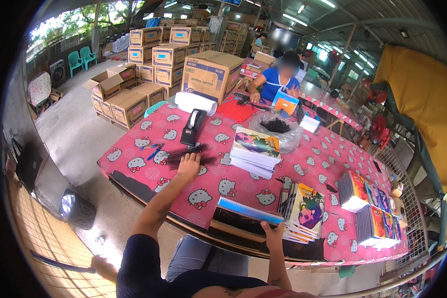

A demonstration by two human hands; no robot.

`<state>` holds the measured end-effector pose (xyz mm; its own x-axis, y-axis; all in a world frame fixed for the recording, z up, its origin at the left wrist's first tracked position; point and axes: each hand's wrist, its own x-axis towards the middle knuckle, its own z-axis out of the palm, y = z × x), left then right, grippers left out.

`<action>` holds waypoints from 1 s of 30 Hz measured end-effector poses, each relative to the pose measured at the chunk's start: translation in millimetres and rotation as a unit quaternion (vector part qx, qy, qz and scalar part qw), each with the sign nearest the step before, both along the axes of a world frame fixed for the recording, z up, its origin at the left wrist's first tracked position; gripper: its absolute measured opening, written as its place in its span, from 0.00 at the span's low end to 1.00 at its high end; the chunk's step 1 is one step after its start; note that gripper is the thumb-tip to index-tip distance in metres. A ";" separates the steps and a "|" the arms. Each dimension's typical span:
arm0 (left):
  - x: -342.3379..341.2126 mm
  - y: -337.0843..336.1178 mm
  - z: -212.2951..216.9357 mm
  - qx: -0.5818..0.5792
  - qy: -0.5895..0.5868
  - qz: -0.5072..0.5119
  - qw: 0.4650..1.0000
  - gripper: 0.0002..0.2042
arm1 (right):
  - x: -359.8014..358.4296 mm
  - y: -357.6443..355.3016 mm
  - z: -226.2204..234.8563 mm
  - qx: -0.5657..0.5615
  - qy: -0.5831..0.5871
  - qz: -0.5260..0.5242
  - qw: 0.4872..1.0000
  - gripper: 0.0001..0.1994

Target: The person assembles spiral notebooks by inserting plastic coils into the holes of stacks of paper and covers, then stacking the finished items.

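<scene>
My left hand (188, 168) reaches across the table, its fingers bent down onto a small pile of thin black spiral binding coils (176, 156). How many coils the fingers pinch is hidden. My right hand (273, 234) grips the right end of a notebook (243, 209) standing on its edge near the table's front side, its blue edge facing up. Beyond it sits a stack of white-edged notebooks (256, 149) with colourful covers. To the right of my right hand, more notebooks (305, 208) lie fanned in a leaning pile.
A black tape dispenser (193, 126), a white roll (196, 103) and pens (151, 149) lie at the far left of the pink patterned table (223, 134). A clear bag of black coils (275, 125) is farther back. Notebook stacks (370, 208) stand right. A co-worker (278, 82) sits opposite, near cartons (211, 74).
</scene>
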<state>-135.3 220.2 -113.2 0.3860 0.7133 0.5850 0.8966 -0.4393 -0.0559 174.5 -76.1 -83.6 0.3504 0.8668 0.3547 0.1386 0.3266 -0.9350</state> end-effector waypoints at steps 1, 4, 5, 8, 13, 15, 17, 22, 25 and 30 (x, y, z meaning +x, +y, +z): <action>-3.9 1.8 -5.0 -0.006 0.010 0.007 1.000 0.09 | -2.6 0.2 2.1 -0.005 0.010 0.009 1.000 0.20; -11.1 8.4 0.7 0.037 -0.020 -0.016 0.999 0.08 | -4.3 0.6 1.6 -0.014 0.023 0.018 0.999 0.20; -8.2 4.9 3.1 0.063 -0.040 -0.022 0.997 0.07 | -2.7 -0.1 -1.0 -0.011 0.005 0.010 1.000 0.21; 11.2 -15.6 3.7 0.066 -0.053 -0.026 0.996 0.06 | -2.9 -0.6 7.9 -0.021 -0.032 -0.002 0.999 0.25; 8.0 -38.5 1.2 0.057 -0.049 -0.078 0.994 0.12 | -11.6 -5.4 76.9 0.109 -0.193 -0.089 0.971 0.29; 10.1 -44.2 12.1 0.070 -0.093 -0.107 0.988 0.13 | -27.6 -8.1 108.1 0.138 -0.357 -0.125 0.915 0.26; 12.2 -44.9 32.2 0.063 -0.144 -0.114 0.981 0.12 | -61.9 4.0 132.0 0.144 -0.467 -0.060 0.870 0.23; 38.8 -130.6 124.8 -0.060 -0.293 -0.223 0.928 0.13 | -89.2 52.6 102.2 -0.055 -0.514 0.039 0.855 0.11; 23.3 -173.6 116.1 -0.203 -0.359 -0.233 0.881 0.14 | -90.4 59.7 95.3 0.076 -0.495 0.000 0.865 0.07; 18.5 -213.5 122.3 -0.153 -0.350 -0.236 0.893 0.11 | -96.0 54.8 105.4 0.081 -0.500 0.001 0.862 0.03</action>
<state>-116.8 6.7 9.1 0.3014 0.7356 0.6066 0.3756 -0.6764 0.6336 78.5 -21.3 21.8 -0.2023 0.7773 0.5957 0.8482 0.4431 -0.2902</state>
